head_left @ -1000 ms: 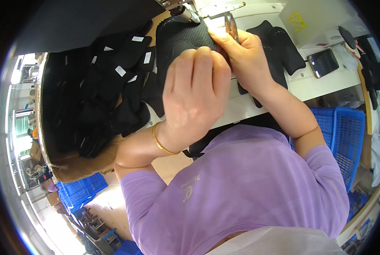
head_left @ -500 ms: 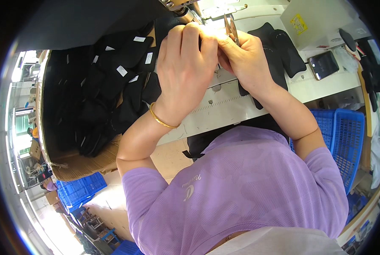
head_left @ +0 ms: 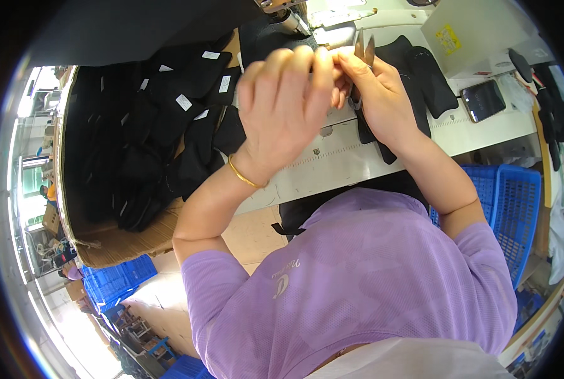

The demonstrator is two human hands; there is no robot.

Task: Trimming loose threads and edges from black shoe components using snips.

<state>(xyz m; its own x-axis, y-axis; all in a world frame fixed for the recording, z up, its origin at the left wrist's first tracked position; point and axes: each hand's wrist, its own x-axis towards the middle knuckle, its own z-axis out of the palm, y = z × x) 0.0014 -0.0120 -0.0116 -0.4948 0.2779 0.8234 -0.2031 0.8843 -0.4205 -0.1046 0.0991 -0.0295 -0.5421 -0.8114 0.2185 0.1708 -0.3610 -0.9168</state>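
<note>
Both my hands are raised over the white sewing table [head_left: 338,148], in front of the sewing machine's needle area [head_left: 291,20]. My right hand [head_left: 386,98] is closed around small scissors [head_left: 368,50], their two blades pointing away from me, slightly apart. Its thumb and fingertips press together close to my left fingertips. My left hand [head_left: 280,107] is curled, with a gold bangle at the wrist. Whatever its fingertips pinch is too small or hidden to make out. Black cloth [head_left: 256,41] lies by the machine, beyond my left hand.
At the left, a cardboard box [head_left: 114,249] holds many black fabric pieces [head_left: 162,136], several with white labels. More black pieces [head_left: 433,82] lie right of my right hand, near a phone [head_left: 482,101]. Blue plastic baskets [head_left: 515,218] stand below the table's right side.
My hands have drawn back slightly from the machine, toward me. The scissors have shifted right with my right hand, and more of the machine's needle area shows beyond my fingers.
</note>
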